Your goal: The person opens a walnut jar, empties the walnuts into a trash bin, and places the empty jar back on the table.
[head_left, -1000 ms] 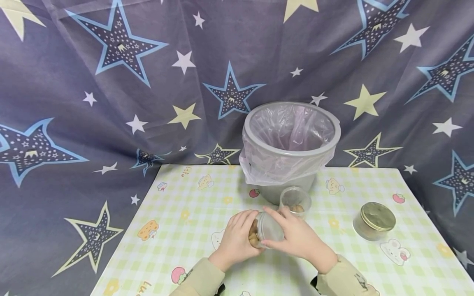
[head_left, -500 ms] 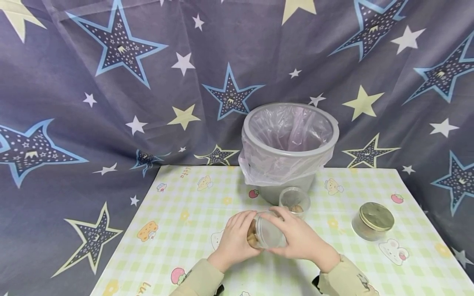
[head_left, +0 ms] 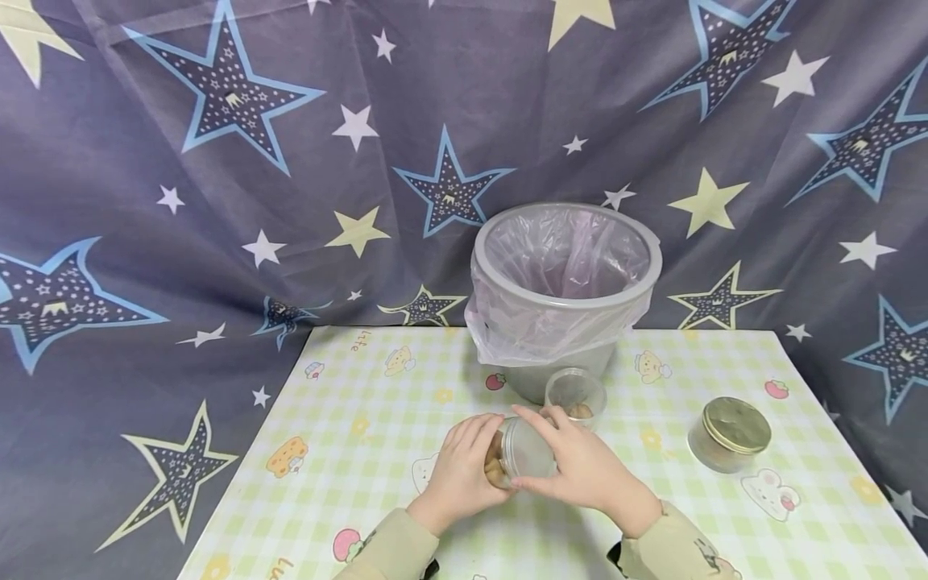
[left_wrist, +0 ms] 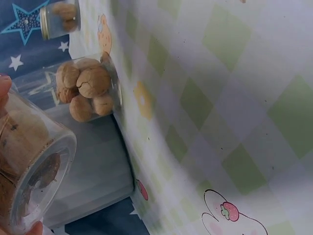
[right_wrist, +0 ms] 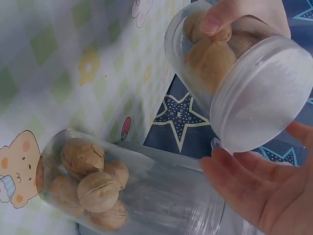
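Observation:
My left hand (head_left: 464,467) grips a clear plastic jar of walnuts (right_wrist: 208,54) tilted on its side, its base to the left. A translucent white lid (head_left: 528,451) covers the jar's mouth, facing right. My right hand (head_left: 580,463) spans this lid, thumb at the near edge and fingers at the far edge. The right wrist view shows its fingertips (right_wrist: 220,159) right at the lid's rim. Just beyond the hands stands a second clear jar (head_left: 576,391) without a lid, several walnuts (left_wrist: 93,82) at its bottom.
A grey bin (head_left: 573,302) lined with a pinkish plastic bag stands at the back, close behind the lidless jar. To the right is a jar with a gold lid (head_left: 738,424). A checked cloth (head_left: 348,475) covers the table, and a star-patterned curtain (head_left: 326,201) hangs behind.
Half a second ago my right hand had turned at the lid with its thumb lower; now thumb and fingers span the lid again, much as a second ago. The left hand keeps its hold.

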Available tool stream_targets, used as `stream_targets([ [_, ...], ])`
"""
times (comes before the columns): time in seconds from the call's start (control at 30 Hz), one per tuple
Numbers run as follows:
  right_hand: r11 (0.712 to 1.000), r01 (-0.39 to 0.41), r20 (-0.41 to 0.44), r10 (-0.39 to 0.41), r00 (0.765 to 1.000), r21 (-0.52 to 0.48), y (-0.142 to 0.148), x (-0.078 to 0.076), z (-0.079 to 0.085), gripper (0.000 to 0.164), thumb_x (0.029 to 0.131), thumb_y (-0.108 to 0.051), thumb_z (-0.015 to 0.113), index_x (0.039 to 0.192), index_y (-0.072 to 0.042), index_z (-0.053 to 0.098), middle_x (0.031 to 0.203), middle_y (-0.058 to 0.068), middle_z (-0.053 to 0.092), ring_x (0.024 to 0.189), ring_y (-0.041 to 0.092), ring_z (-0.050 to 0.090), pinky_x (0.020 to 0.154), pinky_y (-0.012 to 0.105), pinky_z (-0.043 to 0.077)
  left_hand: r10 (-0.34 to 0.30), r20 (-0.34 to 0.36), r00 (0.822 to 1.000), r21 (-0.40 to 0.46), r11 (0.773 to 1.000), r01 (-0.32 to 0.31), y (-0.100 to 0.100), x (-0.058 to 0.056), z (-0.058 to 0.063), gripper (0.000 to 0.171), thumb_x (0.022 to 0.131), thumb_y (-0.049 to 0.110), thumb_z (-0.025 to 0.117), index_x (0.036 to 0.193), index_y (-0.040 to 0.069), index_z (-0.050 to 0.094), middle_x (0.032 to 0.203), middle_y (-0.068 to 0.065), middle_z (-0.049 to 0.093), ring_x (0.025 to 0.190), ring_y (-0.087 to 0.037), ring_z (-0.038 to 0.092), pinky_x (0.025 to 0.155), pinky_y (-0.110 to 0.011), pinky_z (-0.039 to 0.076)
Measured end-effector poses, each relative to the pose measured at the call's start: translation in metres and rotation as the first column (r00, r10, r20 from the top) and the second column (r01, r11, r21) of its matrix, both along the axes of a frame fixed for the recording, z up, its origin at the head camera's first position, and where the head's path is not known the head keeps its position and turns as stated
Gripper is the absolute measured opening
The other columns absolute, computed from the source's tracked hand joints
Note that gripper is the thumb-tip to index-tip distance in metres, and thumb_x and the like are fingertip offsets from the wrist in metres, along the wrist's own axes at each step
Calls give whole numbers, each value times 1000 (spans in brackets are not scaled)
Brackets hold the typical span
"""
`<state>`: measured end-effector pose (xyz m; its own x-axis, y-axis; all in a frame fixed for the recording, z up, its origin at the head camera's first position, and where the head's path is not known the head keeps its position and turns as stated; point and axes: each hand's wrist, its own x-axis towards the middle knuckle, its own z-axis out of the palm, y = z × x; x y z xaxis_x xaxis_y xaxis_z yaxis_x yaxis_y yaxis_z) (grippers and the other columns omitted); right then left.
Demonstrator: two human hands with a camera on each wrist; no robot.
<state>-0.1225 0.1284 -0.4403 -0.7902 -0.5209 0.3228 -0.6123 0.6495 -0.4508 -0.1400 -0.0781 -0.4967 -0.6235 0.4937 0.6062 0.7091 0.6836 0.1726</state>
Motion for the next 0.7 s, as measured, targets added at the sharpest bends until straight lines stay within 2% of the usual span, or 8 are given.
stream_targets([
  [0.1,1000,17,-11,-17,1000,17,-1,0,0,83,76,-54,72,142,-14,41,108,10,54,59,-1,41,55,18,44,4,5,1000,1,1000,-4,0,1,1,90,52,41,88,125,5,52,119,-8,59,110,-25,57,95,-43,48],
  [0.23,999,15,-77,-12,997,32,-1,0,-2,81,74,-52,74,138,-11,45,110,9,55,76,12,58,67,31,55,0,21,1000,5,1000,0,0,2,1,88,54,41,87,126,5,52,119,-8,59,111,-25,57,95,-43,48],
  [0.3,999,1,-105,3,994,33,-1,0,-3,80,73,-49,76,136,-10,47,111,9,55,86,19,62,73,36,57,-4,25,1000,9,1000,4,0,2,1,88,54,41,88,126,6,52,119,-8,59,111,-24,57,95,-43,48],
  [0.57,998,-52,-186,59,981,45,0,-1,-4,85,60,-38,87,132,-13,51,120,11,54,99,25,61,77,42,56,-14,31,999,18,1000,13,-2,3,-1,90,52,40,89,127,7,50,120,-7,58,112,-23,56,95,-44,48],
  [0.7,996,-86,-162,89,983,23,1,-1,-4,89,56,-34,90,133,-15,50,129,14,49,110,31,57,82,45,55,-14,34,999,17,1000,14,-2,3,-1,91,51,39,89,126,6,51,120,-7,58,112,-24,56,95,-44,49],
])
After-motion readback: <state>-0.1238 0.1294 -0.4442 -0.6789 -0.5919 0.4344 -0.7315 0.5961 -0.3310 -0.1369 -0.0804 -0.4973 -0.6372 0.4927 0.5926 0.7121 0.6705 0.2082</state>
